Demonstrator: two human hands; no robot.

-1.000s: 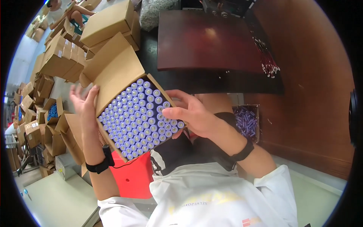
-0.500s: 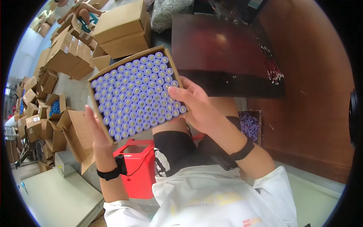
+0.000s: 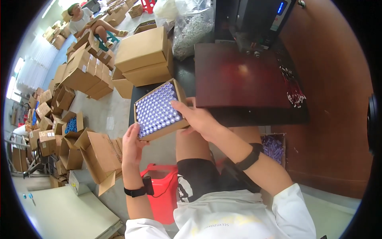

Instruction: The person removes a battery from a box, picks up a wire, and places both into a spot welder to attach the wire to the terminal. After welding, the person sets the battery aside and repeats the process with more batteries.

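Note:
A shallow cardboard box [image 3: 168, 130] packed with rows of purple cylindrical battery cells [image 3: 156, 109] is between my two hands, tilted over the left end of the black bench. My right hand [image 3: 197, 118] grips its right side, thumb on top at the edge of the cells and fingers under the wall. At the near left corner, my left hand [image 3: 134, 144] supports the box with its fingertips and thumb. The box hides whether its underside touches the bench.
Closed cartons [image 3: 143, 51] stand behind the box. A dark red board [image 3: 238, 75] lies on the bench, with red-and-white wires [image 3: 294, 85] to its right. A red bin [image 3: 161, 203] stands by my left leg. Loose purple cells fill a tray [image 3: 283, 149] below. A seated person [image 3: 85, 24] is far left.
The box of cells has moved away from me toward the bench and tilted more, both hands still on it. My view has swung, showing more of the far room.

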